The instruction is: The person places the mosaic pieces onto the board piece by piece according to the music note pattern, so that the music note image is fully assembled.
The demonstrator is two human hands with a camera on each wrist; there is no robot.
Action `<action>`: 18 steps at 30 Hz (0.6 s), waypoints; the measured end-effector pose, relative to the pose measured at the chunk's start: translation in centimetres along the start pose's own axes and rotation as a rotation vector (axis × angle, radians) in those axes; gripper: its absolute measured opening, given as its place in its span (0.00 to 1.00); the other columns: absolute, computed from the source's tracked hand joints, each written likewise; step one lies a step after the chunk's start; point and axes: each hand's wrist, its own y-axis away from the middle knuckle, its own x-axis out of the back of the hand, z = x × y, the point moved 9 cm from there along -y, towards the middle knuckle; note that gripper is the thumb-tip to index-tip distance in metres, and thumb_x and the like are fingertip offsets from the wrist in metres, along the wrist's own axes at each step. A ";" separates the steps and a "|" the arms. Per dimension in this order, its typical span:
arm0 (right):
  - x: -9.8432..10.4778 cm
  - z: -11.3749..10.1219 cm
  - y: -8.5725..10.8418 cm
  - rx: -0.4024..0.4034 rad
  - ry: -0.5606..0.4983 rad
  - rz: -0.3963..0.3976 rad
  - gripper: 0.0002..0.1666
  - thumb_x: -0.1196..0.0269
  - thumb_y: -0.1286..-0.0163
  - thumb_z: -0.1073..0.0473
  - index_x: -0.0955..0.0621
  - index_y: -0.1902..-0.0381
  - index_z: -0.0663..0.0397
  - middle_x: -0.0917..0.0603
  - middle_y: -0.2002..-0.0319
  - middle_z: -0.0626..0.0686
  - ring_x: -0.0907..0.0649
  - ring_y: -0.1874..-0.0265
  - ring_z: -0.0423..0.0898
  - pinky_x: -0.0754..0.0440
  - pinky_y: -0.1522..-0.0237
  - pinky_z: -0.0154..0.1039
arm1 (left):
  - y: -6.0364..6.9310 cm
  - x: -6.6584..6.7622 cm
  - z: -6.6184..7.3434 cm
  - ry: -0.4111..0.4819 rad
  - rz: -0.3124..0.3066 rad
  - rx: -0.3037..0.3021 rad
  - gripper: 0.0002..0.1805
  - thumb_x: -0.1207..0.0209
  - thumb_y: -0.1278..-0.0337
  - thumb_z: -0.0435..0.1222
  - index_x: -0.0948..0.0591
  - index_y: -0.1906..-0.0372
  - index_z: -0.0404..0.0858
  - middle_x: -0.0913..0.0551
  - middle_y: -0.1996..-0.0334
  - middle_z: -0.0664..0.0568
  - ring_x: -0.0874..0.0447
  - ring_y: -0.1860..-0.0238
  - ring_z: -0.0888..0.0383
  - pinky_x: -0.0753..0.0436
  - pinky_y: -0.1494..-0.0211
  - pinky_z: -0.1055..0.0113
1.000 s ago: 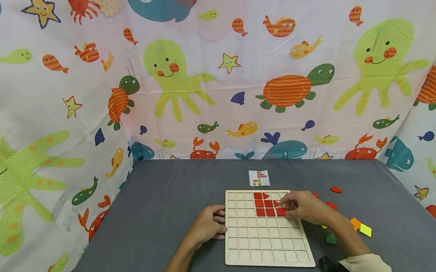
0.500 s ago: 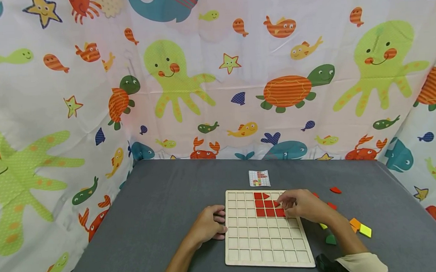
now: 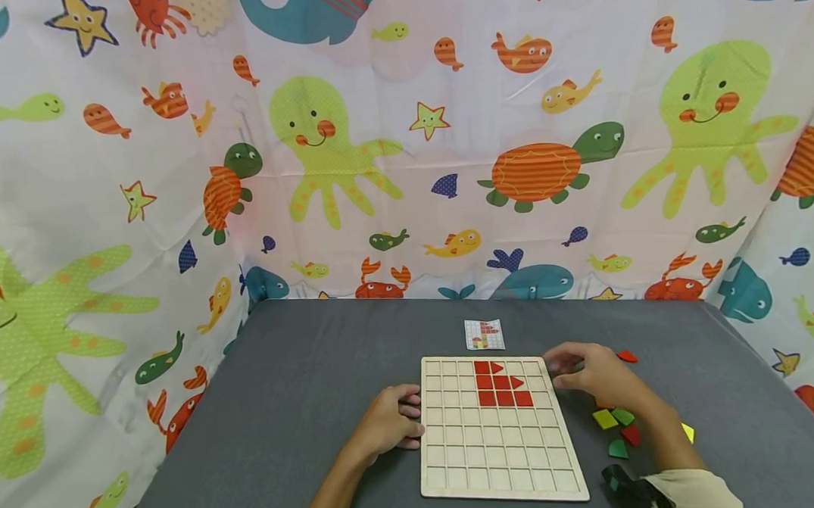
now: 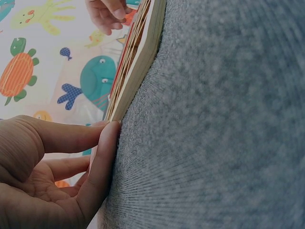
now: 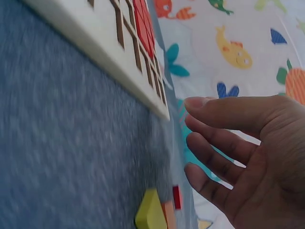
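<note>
A pale wooden grid board [image 3: 456,434] lies on the grey table. Red squares and triangles [image 3: 504,399] fill several cells in its upper part, in rows. My left hand [image 3: 390,418] holds the board's left edge; the left wrist view shows thumb and finger [image 4: 107,148] tips meeting at that edge. My right hand [image 3: 592,369] hovers just off the board's upper right corner, fingers loosely bent. The right wrist view shows that hand [image 5: 252,143] with nothing between thumb and fingers. A small printed pattern card [image 3: 484,335] lies behind the board.
Loose pieces lie right of the board: a yellow one [image 3: 605,420], green ones [image 3: 618,449], and red ones [image 3: 630,434], partly hidden by the right forearm. Another red piece [image 3: 627,356] lies farther back. A curtain printed with sea animals [image 3: 404,178] hangs behind the table.
My right hand has let go of the red piece at the third row's right end, which now lies flat in its cell, and has moved right, off the board. The left hand stays put.
</note>
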 end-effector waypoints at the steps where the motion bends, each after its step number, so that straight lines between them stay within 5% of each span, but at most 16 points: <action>1: 0.3 0.3 0.1 0.000 -0.003 0.008 0.22 0.26 0.33 0.61 0.15 0.42 0.59 0.13 0.52 0.55 0.17 0.54 0.50 0.15 0.57 0.42 | 0.0 0.0 0.0 0.000 -0.001 0.000 0.40 0.31 0.50 0.16 0.28 0.28 0.25 0.21 0.43 0.39 0.17 0.48 0.49 0.07 0.67 0.58; 11: 2.2 3.3 0.8 -0.037 0.013 0.063 0.31 0.25 0.34 0.59 0.19 0.34 0.58 0.14 0.43 0.60 0.18 0.46 0.58 0.15 0.55 0.45 | 0.0 0.0 0.0 0.003 -0.001 0.007 0.40 0.31 0.51 0.16 0.27 0.28 0.25 0.21 0.43 0.39 0.17 0.48 0.49 0.07 0.67 0.58; 18: 2.7 4.8 1.2 -0.042 0.059 0.069 0.35 0.23 0.37 0.58 0.19 0.33 0.58 0.16 0.41 0.62 0.20 0.44 0.60 0.18 0.46 0.59 | 0.1 0.0 0.0 0.001 0.000 0.004 0.40 0.31 0.51 0.16 0.27 0.28 0.25 0.21 0.43 0.39 0.17 0.48 0.49 0.07 0.67 0.58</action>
